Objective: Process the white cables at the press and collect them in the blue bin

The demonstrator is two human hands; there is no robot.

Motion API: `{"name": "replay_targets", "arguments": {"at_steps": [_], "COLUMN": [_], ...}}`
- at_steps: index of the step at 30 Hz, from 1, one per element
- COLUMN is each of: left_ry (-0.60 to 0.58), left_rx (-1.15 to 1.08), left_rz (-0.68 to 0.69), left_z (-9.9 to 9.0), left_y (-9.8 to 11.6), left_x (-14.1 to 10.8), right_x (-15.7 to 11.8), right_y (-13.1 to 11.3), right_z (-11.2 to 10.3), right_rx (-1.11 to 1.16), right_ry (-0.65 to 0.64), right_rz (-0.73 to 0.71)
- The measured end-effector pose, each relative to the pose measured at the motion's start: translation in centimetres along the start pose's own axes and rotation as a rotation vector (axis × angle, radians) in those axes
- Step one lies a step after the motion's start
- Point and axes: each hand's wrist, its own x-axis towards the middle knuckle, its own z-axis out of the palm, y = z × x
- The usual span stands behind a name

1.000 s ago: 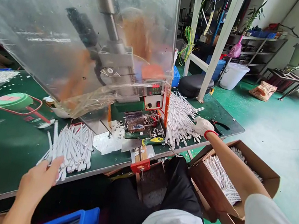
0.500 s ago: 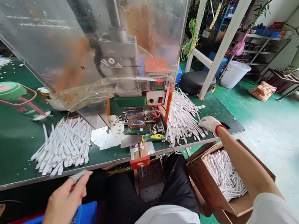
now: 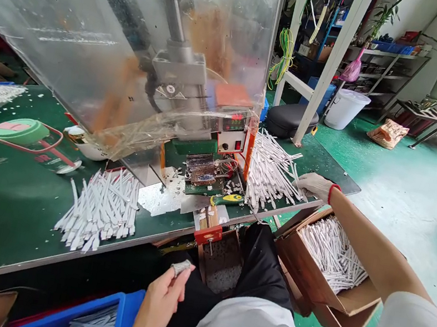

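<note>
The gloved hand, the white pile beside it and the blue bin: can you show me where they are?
Gloved right hand (image 3: 316, 186): head view, middle of the hand.
White pile (image 3: 269, 173): head view, middle of the heap.
Blue bin (image 3: 128, 308): head view, its right wall.

The bare left hand (image 3: 161, 299) is near, at the middle, loosely curled and pointing far. The right arm (image 3: 381, 246) is stretched out on the right; the gloved right hand (image 3: 316, 186) is farther off, pointing left.
</note>
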Motion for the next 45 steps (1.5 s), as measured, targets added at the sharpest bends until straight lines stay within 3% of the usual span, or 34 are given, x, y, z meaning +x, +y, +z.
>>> {"name": "replay_targets", "arguments": {"at_steps": [3, 5, 8, 11, 14, 19, 30, 39, 45], "left_ry": [-0.186, -0.323, -0.431, -0.394, -0.375, -0.398, -0.273, -0.257, -0.181], "left_rx": [-0.107, -0.168, -0.263, -0.316, -0.362, -0.525, -0.604, -0.664, -0.723], "left_rz": [-0.006, 0.022, 0.122, 0.211, 0.206, 0.103, -0.012, -0.050, -0.021], "left_z": [2.7, 4.9, 7.6, 8.9, 8.6, 7.5, 7.1, 6.8, 5.7], "left_y": [1.7, 3.6, 7.0, 9.6, 10.4, 9.6, 8.3, 8.1, 8.3], "left_x": [-0.2, 0.1, 1.0, 2.1, 2.6, 1.9, 1.2, 0.8, 1.4], "right_x": [-3.2, -5.7, -9.4, -11.9, -12.7, -12.1, -12.0, -12.0, -8.9], "right_y": [-1.0, -2.7, -6.0, -8.8, -10.4, -11.7, -12.9, -14.0, -16.4], "right_z": [0.9, 2.4, 5.2, 7.6, 9.2, 10.2, 12.3, 12.4, 13.4], "right_rx": [0.544, 0.765, 0.827, 0.782, 0.720, 0.736, 0.655, 0.704, 0.887], "right_ry": [-0.117, -0.220, -0.373, -0.460, -0.409, -0.326, -0.321, -0.367, -0.516], "right_rz": [-0.054, -0.094, -0.225, -0.349, -0.408, -0.414, -0.413, -0.404, -0.334]}}
